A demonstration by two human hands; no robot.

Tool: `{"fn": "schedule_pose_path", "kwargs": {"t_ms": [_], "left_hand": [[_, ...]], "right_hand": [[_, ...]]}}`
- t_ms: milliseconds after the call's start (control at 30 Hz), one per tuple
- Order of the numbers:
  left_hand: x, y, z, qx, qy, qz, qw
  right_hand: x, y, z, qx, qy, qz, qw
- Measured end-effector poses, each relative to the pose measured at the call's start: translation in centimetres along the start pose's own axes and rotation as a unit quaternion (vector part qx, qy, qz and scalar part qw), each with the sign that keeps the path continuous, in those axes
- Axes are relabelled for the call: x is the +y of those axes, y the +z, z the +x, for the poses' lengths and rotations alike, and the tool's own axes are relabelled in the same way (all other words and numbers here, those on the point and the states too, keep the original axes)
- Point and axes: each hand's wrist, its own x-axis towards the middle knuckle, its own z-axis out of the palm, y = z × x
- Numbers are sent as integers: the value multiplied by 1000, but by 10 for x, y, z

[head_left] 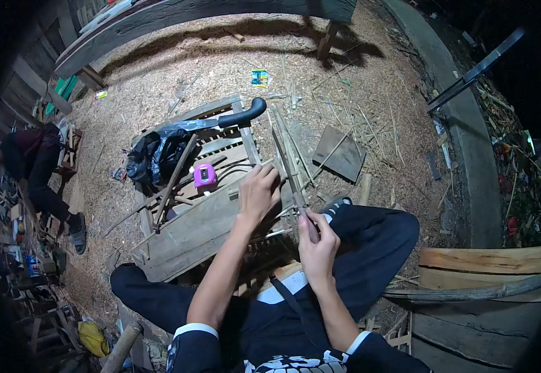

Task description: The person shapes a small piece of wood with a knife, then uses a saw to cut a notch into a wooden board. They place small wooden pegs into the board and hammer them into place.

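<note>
Gripping knife (295, 186) handle in right hand (317, 245), blade up against bamboo strips (286, 146). Left hand (258, 194) clenched on strips above wooden crate (190, 230). Pink tape measure (204, 176) and black bag (157, 155) on crate, just left.

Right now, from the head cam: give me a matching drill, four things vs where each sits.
Things:
1. pink tape measure
2. black bag
3. left hand
4. right hand

Places:
A. bunched at the wooden crate's far left corner
B. closed on the knife handle
C. on the crate's slats, beside the left hand
D. pressing thin strips on the crate's edge

Pairs: 1-C, 2-A, 3-D, 4-B
</note>
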Motion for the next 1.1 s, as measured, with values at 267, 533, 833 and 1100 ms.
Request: {"fn": "schedule_pose_path", "kwargs": {"t_ms": [267, 533, 833, 1100], "left_hand": [[1, 2, -1, -4, -4, 6, 1000], [-5, 3, 3, 0, -32, 20, 999], [-2, 0, -1, -12, -6, 14, 1000], [-1, 0, 1, -9, -6, 28, 1000]], "right_hand": [[2, -2, 2, 1, -5, -26, 1000], [12, 3, -9, 20, -26, -33, 999], [11, 1, 4, -7, 10, -1, 1000], [8, 4, 2, 5, 1, -12, 1000]]}}
